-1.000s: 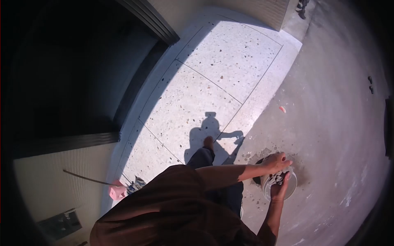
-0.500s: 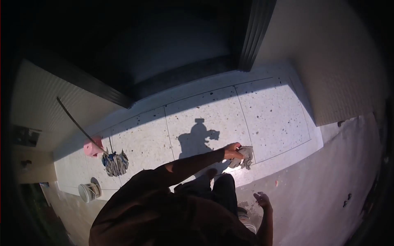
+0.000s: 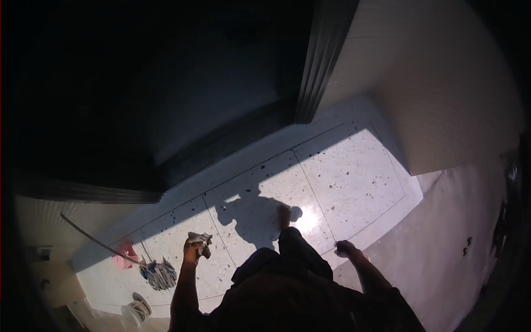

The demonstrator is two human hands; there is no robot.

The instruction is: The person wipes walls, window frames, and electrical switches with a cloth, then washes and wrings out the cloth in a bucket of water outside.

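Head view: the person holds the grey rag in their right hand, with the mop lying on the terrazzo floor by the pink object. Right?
Not quite. The head view shows the grey rag in the left hand, not the right; the right hand looks empty. The mop does lie on the terrazzo floor by the pink object.

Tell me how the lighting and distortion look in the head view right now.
Head view: strong fisheye bending, black corners; doorway nearly black; harsh sun on the terrazzo floor with a glare spot; the person's shadow is crisp; left hand holding the rag is dim.
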